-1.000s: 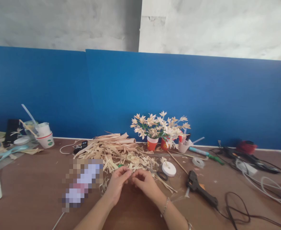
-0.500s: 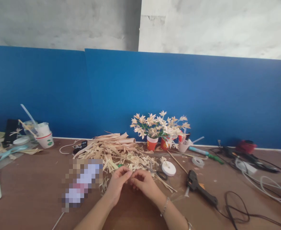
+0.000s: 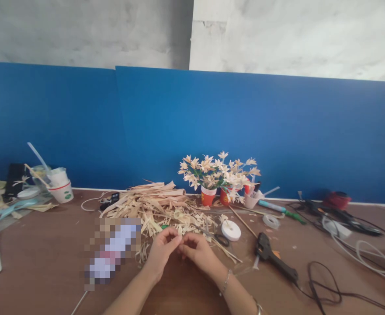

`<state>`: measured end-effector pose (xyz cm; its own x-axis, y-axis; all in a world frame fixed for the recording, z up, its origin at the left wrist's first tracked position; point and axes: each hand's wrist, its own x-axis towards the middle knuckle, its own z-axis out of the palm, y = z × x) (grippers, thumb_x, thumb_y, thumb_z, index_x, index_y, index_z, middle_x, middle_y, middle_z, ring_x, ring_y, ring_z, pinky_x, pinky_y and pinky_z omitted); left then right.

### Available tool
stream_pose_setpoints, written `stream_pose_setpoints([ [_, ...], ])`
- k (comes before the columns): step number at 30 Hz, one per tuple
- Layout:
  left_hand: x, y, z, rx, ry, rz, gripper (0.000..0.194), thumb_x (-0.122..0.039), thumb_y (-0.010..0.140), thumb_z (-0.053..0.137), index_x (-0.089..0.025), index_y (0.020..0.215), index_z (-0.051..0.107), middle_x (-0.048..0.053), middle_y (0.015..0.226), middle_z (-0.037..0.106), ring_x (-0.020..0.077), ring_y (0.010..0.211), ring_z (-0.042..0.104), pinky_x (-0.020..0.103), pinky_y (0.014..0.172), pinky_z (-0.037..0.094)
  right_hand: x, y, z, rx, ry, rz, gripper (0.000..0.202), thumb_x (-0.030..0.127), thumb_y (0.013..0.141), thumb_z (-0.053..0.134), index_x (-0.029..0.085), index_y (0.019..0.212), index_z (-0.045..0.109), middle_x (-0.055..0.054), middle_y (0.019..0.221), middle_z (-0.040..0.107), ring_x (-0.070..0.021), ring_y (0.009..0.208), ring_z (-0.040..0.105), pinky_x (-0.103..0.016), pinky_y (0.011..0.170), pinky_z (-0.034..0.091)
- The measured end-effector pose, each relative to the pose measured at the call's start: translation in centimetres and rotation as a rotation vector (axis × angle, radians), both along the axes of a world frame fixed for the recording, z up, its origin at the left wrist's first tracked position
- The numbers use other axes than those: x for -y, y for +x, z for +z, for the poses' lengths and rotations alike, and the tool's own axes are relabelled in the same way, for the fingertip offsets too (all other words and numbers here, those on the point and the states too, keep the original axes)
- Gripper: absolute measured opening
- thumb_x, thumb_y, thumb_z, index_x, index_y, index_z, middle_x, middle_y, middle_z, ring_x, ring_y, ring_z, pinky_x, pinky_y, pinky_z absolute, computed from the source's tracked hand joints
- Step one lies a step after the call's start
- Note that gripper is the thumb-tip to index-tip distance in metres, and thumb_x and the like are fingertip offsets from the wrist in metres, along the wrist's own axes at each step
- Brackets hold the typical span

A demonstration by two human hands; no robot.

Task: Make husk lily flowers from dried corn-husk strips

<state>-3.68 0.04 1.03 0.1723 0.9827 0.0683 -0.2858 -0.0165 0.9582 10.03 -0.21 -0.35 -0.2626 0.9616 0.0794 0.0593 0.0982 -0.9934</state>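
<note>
My left hand and my right hand meet at the fingertips over the near edge of a heap of dry straw-coloured husk strips. Thumb and fingers are pinched together on both hands. Whatever sits between them is too small or too hidden to make out. Just beyond my right hand lies a pair of scissors with dark handles, partly among the strips. A white roll of tape lies flat to the right of the scissors.
Husk flowers stand in red paper cups at the back. A black glue gun with its cord lies at right, near a clear tape roll. White paper cup at left; blurred phone-like object nearer. Blue partition behind.
Almost nothing differs. My fingertips shift very slightly where they meet, and both hands stay in the same place.
</note>
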Motion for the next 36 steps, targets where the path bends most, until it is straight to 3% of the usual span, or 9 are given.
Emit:
stream_pose_setpoints([
  [7,0.1,0.1,0.2,-0.037,0.001,0.002,0.021,-0.031,0.063,0.069,-0.017,0.061,0.055,-0.004,0.058,0.05,0.0101,0.056,0.044,0.022,0.056,0.036,-0.1,-0.1,-0.4,-0.003,-0.01,-0.01,0.027,0.041,0.067,0.067,0.016,0.066,0.058,0.003,0.055,0.056,-0.0096,0.049,0.051,-0.022,0.05,0.042],
  [11,0.0,0.1,0.2,-0.04,-0.056,0.003,0.022,-0.031,0.059,0.073,-0.016,0.066,0.059,-0.003,0.063,0.055,0.012,0.06,0.049,0.024,0.06,0.039,-0.1,0.2,-0.2,0.027,0.011,-0.013,0.03,0.045,0.069,0.065,0.016,0.066,0.059,0.003,0.053,0.055,-0.0098,0.05,0.051,-0.022,0.051,0.041],
  [16,-0.1,-0.1,0.1,-0.062,-0.052,-0.007,0.02,-0.032,0.061,0.072,-0.016,0.068,0.063,-0.002,0.066,0.057,0.0116,0.06,0.047,0.023,0.059,0.038,0.0,0.4,0.1,0.044,0.032,-0.012,0.024,0.04,0.071,0.064,0.017,0.069,0.06,0.003,0.056,0.056,-0.0105,0.052,0.051,-0.022,0.054,0.041],
  [28,-0.6,-0.4,-0.6,-0.231,0.155,0.052,0.016,-0.03,0.068,0.065,-0.017,0.061,0.06,0.0,0.068,0.054,0.0152,0.068,0.05,0.024,0.066,0.039,-0.1,0.4,-0.2,0.16,0.126,-0.068,0.008,0.023,0.071,0.059,0.017,0.068,0.063,0.001,0.06,0.058,-0.0123,0.058,0.051,-0.022,0.057,0.041],
  [36,-0.6,-0.3,-1.0,-0.251,0.262,0.099,0.016,-0.028,0.068,0.065,-0.018,0.059,0.057,0.0,0.068,0.054,0.0154,0.068,0.05,0.025,0.066,0.039,0.1,0.4,-0.3,0.179,0.191,-0.092,0.01,0.017,0.07,0.055,0.017,0.067,0.064,0.002,0.06,0.058,-0.012,0.059,0.049,-0.022,0.058,0.038],
])
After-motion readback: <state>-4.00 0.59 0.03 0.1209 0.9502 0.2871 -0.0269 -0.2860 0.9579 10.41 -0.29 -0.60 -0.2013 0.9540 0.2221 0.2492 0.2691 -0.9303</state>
